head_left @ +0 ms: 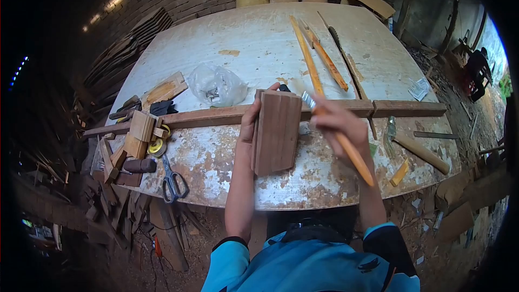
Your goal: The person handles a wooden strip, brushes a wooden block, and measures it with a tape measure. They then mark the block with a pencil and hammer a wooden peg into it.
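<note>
My left hand (249,121) grips a brown wooden block (277,132) from its left side, holding it up over the near part of the worktable (227,186). To the right, my right hand (341,127) is wrapped round a tool with a long orange wooden handle (354,158), and is blurred by motion. The tool's short shiny metal end (308,99) lies right beside the block's upper right edge. What kind of tool it is, I cannot tell. Behind the block, a long dark wooden beam (211,116) runs across the table.
A clear plastic bag (216,85) with metal pieces lies beyond the beam. Scissors (173,181), yellow tape (157,147) and small wood blocks (141,127) are at left. A hammer (421,153) and a wood offcut (399,173) lie at right. Long orange sticks (307,57) are farther back.
</note>
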